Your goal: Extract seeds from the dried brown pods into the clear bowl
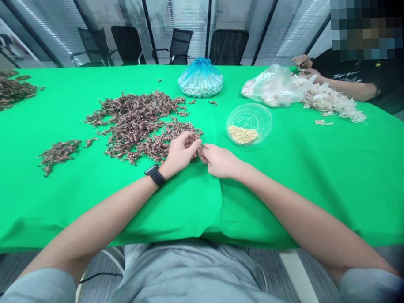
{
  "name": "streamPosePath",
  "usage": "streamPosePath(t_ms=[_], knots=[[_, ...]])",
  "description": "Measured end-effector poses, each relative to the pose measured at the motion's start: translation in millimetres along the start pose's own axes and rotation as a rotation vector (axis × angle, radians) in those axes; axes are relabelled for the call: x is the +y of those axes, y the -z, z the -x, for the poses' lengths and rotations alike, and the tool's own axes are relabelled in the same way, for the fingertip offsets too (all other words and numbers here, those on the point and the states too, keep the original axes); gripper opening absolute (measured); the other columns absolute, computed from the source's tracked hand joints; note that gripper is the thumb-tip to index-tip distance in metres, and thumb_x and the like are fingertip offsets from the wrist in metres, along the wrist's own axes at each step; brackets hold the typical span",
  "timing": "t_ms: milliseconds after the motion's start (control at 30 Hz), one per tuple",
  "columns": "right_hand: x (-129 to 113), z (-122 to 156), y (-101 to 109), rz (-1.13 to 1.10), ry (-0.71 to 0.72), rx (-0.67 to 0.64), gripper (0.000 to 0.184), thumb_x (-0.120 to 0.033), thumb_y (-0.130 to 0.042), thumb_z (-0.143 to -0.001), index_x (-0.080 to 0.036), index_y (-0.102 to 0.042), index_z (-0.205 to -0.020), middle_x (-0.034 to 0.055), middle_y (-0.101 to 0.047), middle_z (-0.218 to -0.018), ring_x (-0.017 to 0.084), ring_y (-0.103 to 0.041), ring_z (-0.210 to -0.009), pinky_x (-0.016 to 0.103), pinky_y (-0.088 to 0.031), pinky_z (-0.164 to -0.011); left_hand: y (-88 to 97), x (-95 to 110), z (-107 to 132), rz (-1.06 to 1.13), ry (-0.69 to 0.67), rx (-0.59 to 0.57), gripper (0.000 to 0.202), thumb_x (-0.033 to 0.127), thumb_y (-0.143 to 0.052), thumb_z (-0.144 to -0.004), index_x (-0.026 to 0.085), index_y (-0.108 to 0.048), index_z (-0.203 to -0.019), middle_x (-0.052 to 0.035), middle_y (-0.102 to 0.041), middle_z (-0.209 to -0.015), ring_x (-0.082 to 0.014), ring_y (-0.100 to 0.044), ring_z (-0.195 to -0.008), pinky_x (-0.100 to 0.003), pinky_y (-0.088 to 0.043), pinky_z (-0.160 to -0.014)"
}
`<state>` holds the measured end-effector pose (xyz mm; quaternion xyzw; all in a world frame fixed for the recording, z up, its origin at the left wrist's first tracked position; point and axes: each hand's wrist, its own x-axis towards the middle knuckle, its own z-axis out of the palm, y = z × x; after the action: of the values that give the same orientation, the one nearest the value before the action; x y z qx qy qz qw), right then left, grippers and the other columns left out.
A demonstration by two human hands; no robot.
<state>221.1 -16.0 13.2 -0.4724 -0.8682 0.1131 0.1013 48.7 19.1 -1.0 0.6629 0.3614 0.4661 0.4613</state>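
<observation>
My left hand (183, 151), with a dark watch (155, 175) on its wrist, is closed in a pinch at the right edge of a heap of small, dried, brown, twisted pieces (134, 116). The fingertips of my right hand (219, 159) meet it there, pinched together. Whatever lies between the fingers is too small and covered to make out. Just beyond my right hand stands a clear round plastic bowl (265, 118), with pale yellow seed-like grains (243, 134) gathered at its near side.
A smaller brown pile (59, 154) and a larger one (7, 89) lie leftward. Behind the bowl sit a tied blue bag (200, 78) of whitish pieces and a clear plastic bag (269, 85). Across the green cloth (321, 165), another person's hands (307, 70) work near pale peelings (334, 102).
</observation>
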Motion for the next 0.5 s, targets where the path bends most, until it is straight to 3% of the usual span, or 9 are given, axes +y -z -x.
streamPosePath(t_ms=[200, 333, 500], knots=[[1.5, 1.7, -1.4, -0.028, -0.039, 0.012, 0.021, -0.001, -0.051, -0.074, -0.020, -0.048, -0.082, 0.0097, -0.060, -0.094, 0.021, -0.055, -0.080, 0.033, -0.036, -0.065, 0.2, 1.4, -0.5, -0.032, 0.034, 0.024, 0.039, 0.054, -0.066, -0.090, 0.018, -0.053, -0.081, 0.0026, -0.060, -0.056, -0.0091, -0.056, -0.045, -0.020, -0.045, -0.045], [13.2, -1.7, -1.5, -0.268, -0.070, 0.226, 0.016, -0.006, -0.046, -0.081, -0.022, -0.044, -0.081, 0.0041, -0.056, -0.083, 0.020, -0.051, -0.078, 0.031, -0.037, -0.068, -1.1, 2.6, -0.6, 0.019, 0.073, 0.007, 0.047, 0.061, -0.066, -0.088, 0.018, -0.053, -0.078, 0.0002, -0.063, -0.054, -0.0103, -0.060, -0.045, -0.020, -0.048, -0.046], [20.4, -5.1, 0.5, -0.526, -0.174, 0.385, 0.009, -0.016, -0.047, -0.085, -0.023, -0.044, -0.080, -0.0010, -0.049, -0.073, 0.017, -0.048, -0.070, 0.030, -0.035, -0.065, -6.1, 6.6, 1.4, 0.202, 0.192, -0.111, 0.050, 0.063, -0.068, -0.085, 0.015, -0.056, -0.087, -0.0060, -0.074, -0.076, -0.0129, -0.070, -0.056, -0.022, -0.058, -0.054]])
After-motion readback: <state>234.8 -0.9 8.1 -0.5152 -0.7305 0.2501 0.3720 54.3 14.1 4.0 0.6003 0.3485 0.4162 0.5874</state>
